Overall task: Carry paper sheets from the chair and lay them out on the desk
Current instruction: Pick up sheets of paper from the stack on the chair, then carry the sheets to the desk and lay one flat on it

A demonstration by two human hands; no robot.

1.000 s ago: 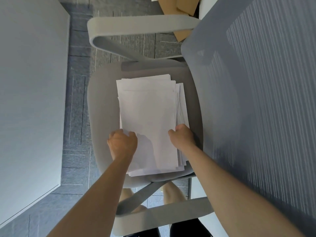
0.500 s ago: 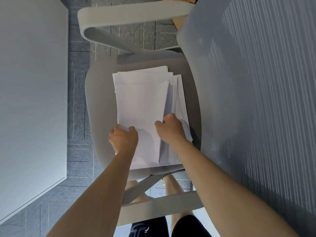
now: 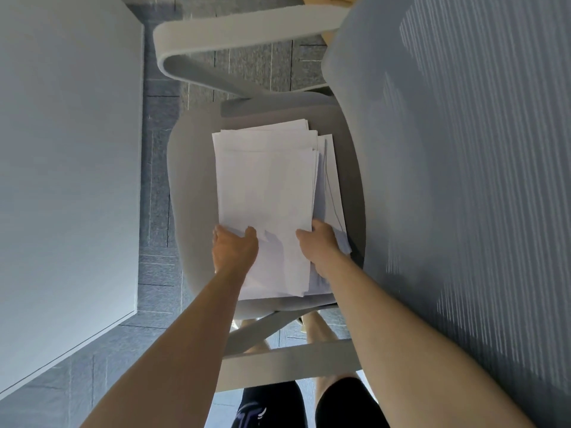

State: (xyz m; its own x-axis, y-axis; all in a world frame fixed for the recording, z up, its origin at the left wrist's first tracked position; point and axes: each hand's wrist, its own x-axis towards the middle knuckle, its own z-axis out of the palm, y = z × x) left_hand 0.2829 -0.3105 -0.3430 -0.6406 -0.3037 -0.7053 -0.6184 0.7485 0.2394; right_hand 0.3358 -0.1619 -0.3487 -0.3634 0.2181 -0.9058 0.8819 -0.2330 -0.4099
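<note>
Several loose paper sheets (image 3: 265,196) lie fanned on the chair seat (image 3: 191,180). Gripping their side edges near the front: left hand (image 3: 234,251), right hand (image 3: 318,245). Light, floppy, slippery (may slide apart); best supported from underneath.

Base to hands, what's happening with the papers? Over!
Left grip, right grip both hold paper stack at near end. Stack rests on chair seat. No obstacle seen toward desk.

forearms (image 3: 191,335): bare | shorts (image 3: 346,403): black | left leg of shorts: blurred print (image 3: 251,413), perhaps a bluish logo
</note>
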